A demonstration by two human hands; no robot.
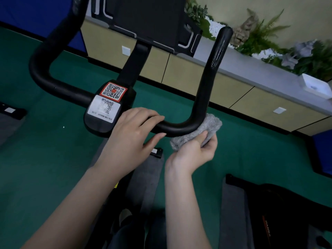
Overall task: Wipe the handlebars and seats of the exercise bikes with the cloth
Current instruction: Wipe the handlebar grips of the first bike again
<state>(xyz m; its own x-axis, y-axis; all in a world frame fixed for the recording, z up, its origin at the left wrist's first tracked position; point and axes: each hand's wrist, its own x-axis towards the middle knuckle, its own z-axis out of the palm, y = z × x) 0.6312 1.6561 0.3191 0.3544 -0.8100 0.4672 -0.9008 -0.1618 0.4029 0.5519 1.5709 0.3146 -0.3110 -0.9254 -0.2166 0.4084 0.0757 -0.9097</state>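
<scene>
A black exercise-bike handlebar (pixel 203 90) curves in a wide U across the view, with a centre block carrying two QR stickers (pixel 106 103). My left hand (pixel 133 133) rests on the bar just right of that block, fingers curled over the top. My right hand (pixel 195 150) grips a grey cloth (pixel 206 128) pressed against the underside of the bar's right-hand bend. A dark screen (pixel 149 20) stands above the bar. No seat is in view.
Green floor (pixel 45 168) lies below. A beige cabinet run (pixel 206 83) with a grey top and plants (pixel 260 36) lines the back. Grey mats (pixel 233 212) and a second black machine (pixel 280 212) sit at bottom right. A blue panel (pixel 27 13) is at upper left.
</scene>
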